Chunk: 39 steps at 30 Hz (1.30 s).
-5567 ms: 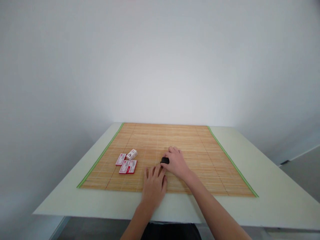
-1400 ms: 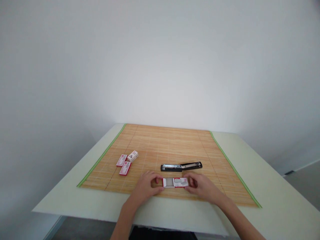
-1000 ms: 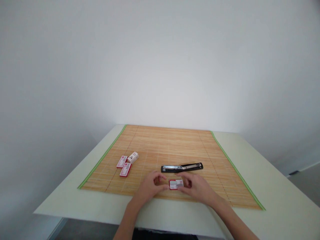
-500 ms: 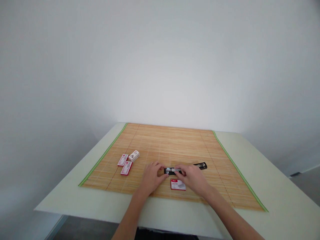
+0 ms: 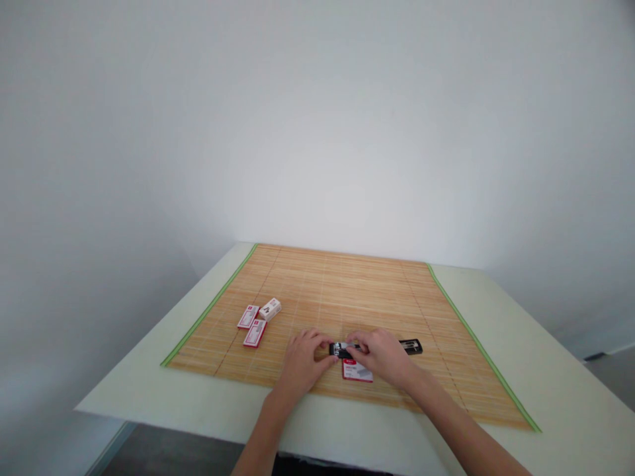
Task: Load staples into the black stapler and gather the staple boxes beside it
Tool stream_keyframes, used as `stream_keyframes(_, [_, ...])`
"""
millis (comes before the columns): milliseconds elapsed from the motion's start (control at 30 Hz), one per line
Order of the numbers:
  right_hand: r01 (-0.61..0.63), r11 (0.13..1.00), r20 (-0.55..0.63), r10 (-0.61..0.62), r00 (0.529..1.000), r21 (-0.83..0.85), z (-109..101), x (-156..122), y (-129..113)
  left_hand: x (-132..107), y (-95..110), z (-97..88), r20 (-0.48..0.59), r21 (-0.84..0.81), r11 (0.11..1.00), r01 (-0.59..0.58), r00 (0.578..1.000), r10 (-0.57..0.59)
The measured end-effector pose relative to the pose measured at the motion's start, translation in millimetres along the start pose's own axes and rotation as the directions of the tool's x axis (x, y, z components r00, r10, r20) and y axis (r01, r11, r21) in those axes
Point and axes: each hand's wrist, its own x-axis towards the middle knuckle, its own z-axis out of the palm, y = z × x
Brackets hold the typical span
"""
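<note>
A black stapler (image 5: 413,346) lies folded out flat on the bamboo mat, its length running left to right. The thumb and fingers of my left hand (image 5: 300,360) grip its left end. Over the stapler's middle, my right hand (image 5: 384,354) pinches at the metal magazine with thumb and fingertips; a pale strip, perhaps staples, shows there, partly covered by the fingers. Just below the stapler lies a red-and-white staple box (image 5: 357,371), its top edge partly hidden.
Two flat red-and-white boxes (image 5: 254,333) and a small white box (image 5: 270,309) lie grouped on the left of the bamboo mat (image 5: 342,284). Green edging borders the mat on a white table (image 5: 198,413), with a wall behind.
The stapler and both hands have come slightly nearer to me, so the stapler now meets the upper edge of the staple box. The whole view has shifted a little.
</note>
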Motion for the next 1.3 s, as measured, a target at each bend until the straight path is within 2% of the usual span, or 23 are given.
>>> stream_keyframes(267, [-0.029, 0.999, 0.004, 0.029, 1.000, 0.037, 5, 0, 1, -1, 1, -0.6, -0.003, -0.010, 1.000, 0.008, 1.000, -0.008])
stream_keyframes(400, [-0.030, 1.000, 0.016, 0.029, 0.999, 0.008, 1, -3, 1, -1, 1, -0.6, -0.007, -0.020, 1.000, 0.002, 1.000, -0.002])
stream_keyframes(600, [-0.100, 0.991, 0.017, 0.102, 0.995, -0.094, -8, -16, 10, -1, -1, 0.9, -0.008, -0.022, 1.000, 0.020, 1.000, -0.020])
stream_keyframes(767, [-0.090, 0.993, 0.027, 0.092, 0.995, -0.075, 1, -19, -8, -1, -2, 0.5, -0.009, -0.033, 0.999, 0.009, 1.000, -0.009])
stream_keyframes(867, [-0.082, 0.996, 0.045, 0.082, 0.996, -0.019, -5, -24, -15, -1, -1, 0.0, -0.003, -0.038, 0.999, 0.013, 1.000, -0.013])
stream_keyframes(967, [-0.150, 0.987, -0.024, 0.152, 0.988, 0.059, -25, -42, 6, -1, -1, -0.1, -0.001, -0.031, 0.999, 0.024, 1.000, -0.024])
stream_keyframes(1000, [-0.213, 0.973, -0.099, 0.222, 0.970, 0.093, -32, -52, 20, -1, -1, 0.0, -0.001, -0.027, 0.999, 0.025, 1.000, -0.025])
stream_keyframes(1067, [-0.333, 0.926, -0.231, 0.369, 0.900, 0.180, -40, -72, 49, -1, -1, 0.3, -0.003, -0.022, 0.999, 0.030, 1.000, -0.030])
stream_keyframes(1100, [-0.381, 0.893, -0.267, 0.438, 0.859, 0.239, -41, -82, 62, -1, -1, 0.4, -0.004, -0.020, 0.999, 0.033, 0.999, -0.033])
stream_keyframes(1133, [-0.412, 0.855, -0.243, 0.492, 0.836, 0.316, -38, -89, 73, -1, -2, 0.5, -0.004, -0.019, 0.999, 0.036, 0.999, -0.036])
stream_keyframes(1167, [-0.417, 0.818, -0.183, 0.516, 0.837, 0.397, -34, -94, 80, -1, -2, 0.6, -0.003, -0.019, 0.999, 0.039, 0.999, -0.039])
stream_keyframes(1233, [-0.369, 0.750, -0.081, 0.488, 0.869, 0.549, -21, -94, 83, 0, -2, 0.5, 0.000, -0.021, 0.999, 0.039, 0.999, -0.039])
stream_keyframes(1300, [-0.281, 0.701, -0.087, 0.440, 0.894, 0.655, -11, -83, 73, 0, -1, 0.1, 0.000, -0.024, 0.999, 0.033, 0.999, -0.033])
